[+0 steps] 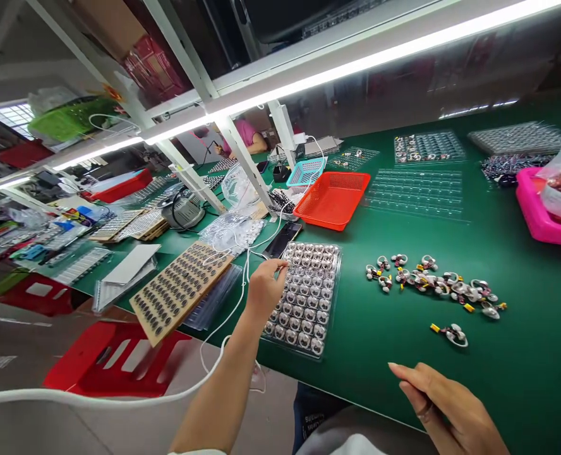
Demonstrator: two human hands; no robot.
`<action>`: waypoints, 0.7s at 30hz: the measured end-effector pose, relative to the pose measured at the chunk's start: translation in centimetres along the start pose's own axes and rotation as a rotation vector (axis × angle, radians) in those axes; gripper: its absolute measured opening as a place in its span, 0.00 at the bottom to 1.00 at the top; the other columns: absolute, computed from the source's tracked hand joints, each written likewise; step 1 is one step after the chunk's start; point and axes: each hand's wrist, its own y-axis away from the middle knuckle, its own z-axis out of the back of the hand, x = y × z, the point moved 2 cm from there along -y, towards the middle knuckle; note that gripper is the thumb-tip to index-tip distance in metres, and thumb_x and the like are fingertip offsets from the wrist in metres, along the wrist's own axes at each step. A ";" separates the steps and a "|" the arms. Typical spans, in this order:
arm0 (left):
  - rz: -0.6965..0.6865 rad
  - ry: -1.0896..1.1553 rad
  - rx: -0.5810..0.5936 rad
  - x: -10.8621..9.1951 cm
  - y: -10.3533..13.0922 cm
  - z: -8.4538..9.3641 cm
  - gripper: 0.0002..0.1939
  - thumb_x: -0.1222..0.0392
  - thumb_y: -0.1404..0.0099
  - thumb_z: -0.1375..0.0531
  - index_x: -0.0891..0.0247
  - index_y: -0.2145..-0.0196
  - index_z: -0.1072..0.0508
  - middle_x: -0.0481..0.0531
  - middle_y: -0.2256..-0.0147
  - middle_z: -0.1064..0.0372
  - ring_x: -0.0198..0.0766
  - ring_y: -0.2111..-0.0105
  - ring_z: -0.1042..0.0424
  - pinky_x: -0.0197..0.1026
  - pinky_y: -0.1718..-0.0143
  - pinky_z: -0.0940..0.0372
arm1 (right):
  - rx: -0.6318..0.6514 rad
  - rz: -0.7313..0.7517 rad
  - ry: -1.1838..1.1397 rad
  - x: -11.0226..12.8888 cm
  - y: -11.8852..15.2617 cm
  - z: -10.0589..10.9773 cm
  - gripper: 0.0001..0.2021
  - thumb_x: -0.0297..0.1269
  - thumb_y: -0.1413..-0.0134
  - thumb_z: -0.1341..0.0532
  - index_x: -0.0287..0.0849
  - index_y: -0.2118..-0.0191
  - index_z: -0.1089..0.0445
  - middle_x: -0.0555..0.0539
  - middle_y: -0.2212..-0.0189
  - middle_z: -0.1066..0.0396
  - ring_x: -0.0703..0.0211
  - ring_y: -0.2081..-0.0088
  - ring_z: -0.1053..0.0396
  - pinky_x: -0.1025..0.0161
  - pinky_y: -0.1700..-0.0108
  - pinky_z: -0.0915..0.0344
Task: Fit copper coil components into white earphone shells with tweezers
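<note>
My left hand (267, 287) reaches over the upper left side of a clear plastic tray (338, 278), with thumb and forefinger pinched together. Whatever lies between those fingertips is too small or hidden to make out. Rows of shiny, round, silver parts (304, 316) fill the tray's pockets. Lower right, my right hand (446, 404) hovers by the bench edge; its fingers are extended, slightly bent, and nothing shows between them. Beyond it lies a single small wired part (455, 335) with a white ring and yellow tip. A loose heap of similar wired parts (444, 284) is spread farther back.
Behind the tray stand a red-orange basket (332, 201) and a phone (283, 240). A board of dark ovals (180, 291) overhangs the bench's left edge. White cables (245, 278) run beside my left arm. A pink bin (546, 221) sits right. Another person (249, 138) works at the back.
</note>
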 end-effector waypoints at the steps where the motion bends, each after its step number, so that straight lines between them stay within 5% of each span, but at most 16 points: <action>1: -0.038 -0.030 0.028 0.2 -0.1 -0.4 0.09 0.66 0.37 0.42 0.63 0.62 0.21 0.57 0.61 0.21 0.47 0.58 0.23 0.49 0.51 0.30 | -0.006 0.001 -0.001 0.1 0.0 0.1 0.15 0.29 0.34 0.44 0.43 0.44 0.31 0.53 0.78 0.33 0.64 0.80 0.33 0.69 0.76 0.35; 12: -0.274 -0.277 0.154 0.3 -0.2 -1.6 0.13 0.70 0.37 0.43 0.60 0.68 0.19 0.54 0.62 0.18 0.47 0.59 0.23 0.47 0.53 0.28 | -0.057 -0.076 -0.036 -0.2 -0.1 1.0 0.16 0.26 0.36 0.43 0.44 0.45 0.30 0.52 0.75 0.31 0.65 0.79 0.34 0.68 0.76 0.36; 18: -0.367 -0.237 0.057 -1.5 1.1 -0.5 0.11 0.64 0.35 0.43 0.62 0.64 0.19 0.57 0.61 0.20 0.54 0.57 0.23 0.57 0.52 0.29 | -0.112 -0.053 -0.349 3.7 -2.2 7.8 0.14 0.37 0.28 0.50 0.53 0.54 0.26 0.50 0.72 0.30 0.64 0.75 0.31 0.67 0.73 0.33; 21: -0.401 -0.118 -0.037 -3.6 2.5 -0.5 0.10 0.55 0.37 0.38 0.60 0.61 0.19 0.52 0.61 0.20 0.51 0.60 0.22 0.54 0.54 0.28 | -0.089 -0.094 -0.009 8.0 -1.8 10.5 0.13 0.49 0.34 0.42 0.56 0.64 0.21 0.50 0.74 0.31 0.61 0.75 0.31 0.66 0.75 0.32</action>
